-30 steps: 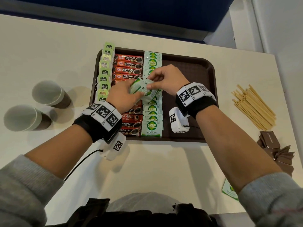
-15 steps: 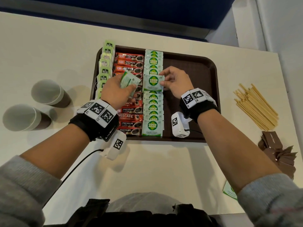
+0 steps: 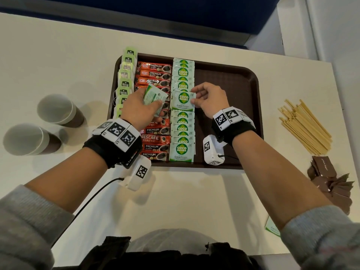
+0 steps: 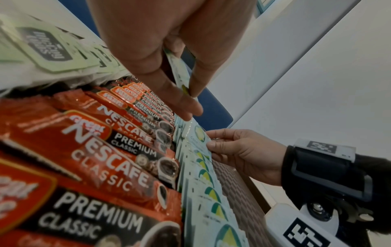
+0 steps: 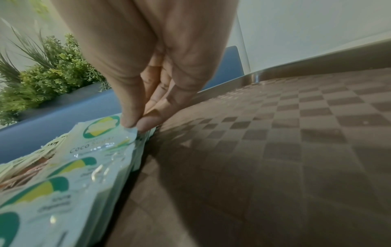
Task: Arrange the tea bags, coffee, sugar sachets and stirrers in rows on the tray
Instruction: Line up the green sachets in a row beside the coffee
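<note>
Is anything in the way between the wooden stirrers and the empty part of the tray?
Nothing visible blocks it. The stirrers lie on the table right of the tray, whose right part is bare; only the right hand hovers near its left edge.

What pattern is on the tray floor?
A checkerboard weave on the dark brown plastic tray; right wrist view shows it best.

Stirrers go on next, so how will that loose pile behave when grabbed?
The stirrers look thin, flat and stiff, probably very light. Lying fanned on the table, they will likely scatter if pushed and slip from a loose grip.

The tray lies bare right of the sugar row; stirrers flank its right rim.
</note>
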A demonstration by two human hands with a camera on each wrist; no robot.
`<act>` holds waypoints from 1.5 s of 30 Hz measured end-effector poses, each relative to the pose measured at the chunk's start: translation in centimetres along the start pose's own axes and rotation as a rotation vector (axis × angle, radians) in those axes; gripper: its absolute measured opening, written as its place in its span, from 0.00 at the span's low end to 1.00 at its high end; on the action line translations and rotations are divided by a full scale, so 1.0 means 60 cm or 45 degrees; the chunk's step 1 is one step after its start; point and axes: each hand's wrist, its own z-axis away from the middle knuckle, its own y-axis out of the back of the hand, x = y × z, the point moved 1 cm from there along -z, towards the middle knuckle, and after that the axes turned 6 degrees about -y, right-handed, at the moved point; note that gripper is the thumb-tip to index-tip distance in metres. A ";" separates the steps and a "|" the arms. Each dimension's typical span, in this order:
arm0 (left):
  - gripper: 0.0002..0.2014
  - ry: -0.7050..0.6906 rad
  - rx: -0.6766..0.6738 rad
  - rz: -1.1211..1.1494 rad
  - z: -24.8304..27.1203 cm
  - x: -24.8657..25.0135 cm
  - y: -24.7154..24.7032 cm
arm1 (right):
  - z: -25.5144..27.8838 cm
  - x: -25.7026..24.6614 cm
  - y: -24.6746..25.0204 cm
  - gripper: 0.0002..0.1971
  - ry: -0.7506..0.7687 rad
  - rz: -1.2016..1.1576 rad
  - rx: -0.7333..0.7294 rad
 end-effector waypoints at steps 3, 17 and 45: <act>0.10 0.013 -0.003 -0.002 0.001 0.001 0.001 | 0.001 -0.002 0.002 0.12 -0.003 0.006 0.008; 0.22 -0.001 -0.062 -0.078 0.003 0.000 -0.009 | 0.018 -0.039 0.009 0.10 0.118 0.039 0.002; 0.15 -0.003 -0.026 0.218 0.002 0.005 -0.018 | 0.026 -0.039 0.027 0.22 0.155 -0.244 -0.317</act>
